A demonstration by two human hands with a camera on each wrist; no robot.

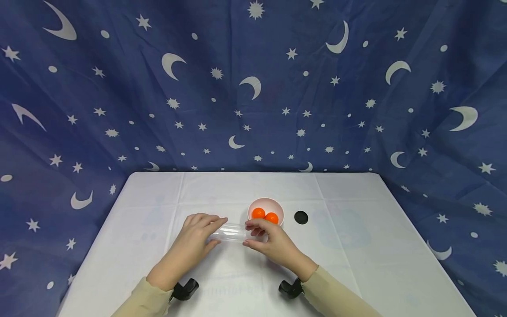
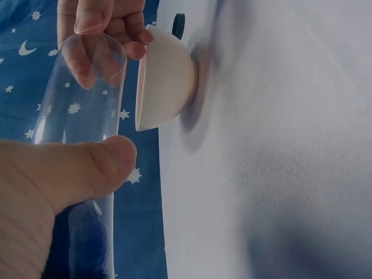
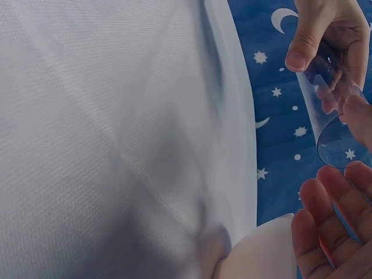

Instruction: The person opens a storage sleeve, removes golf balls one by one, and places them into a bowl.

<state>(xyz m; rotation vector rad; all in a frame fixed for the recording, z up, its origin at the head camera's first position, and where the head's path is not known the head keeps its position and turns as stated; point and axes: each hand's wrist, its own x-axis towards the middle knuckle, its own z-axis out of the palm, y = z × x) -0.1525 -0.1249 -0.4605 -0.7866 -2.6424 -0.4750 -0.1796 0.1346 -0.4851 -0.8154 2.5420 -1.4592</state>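
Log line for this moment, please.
left hand: grips tube | right hand: grips tube | bowl: two balls | cap: on table

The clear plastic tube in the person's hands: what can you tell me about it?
The clear plastic tube is a see-through, smooth-walled cylinder; the wrist views show a round rim at one end. It lies roughly level, sideways in front of the person, just above the white-covered table. The left hand grips one end with thumb and fingers, and the right hand pinches the other end. Nothing shows inside it. A pink bowl holding two orange balls sits just behind it.
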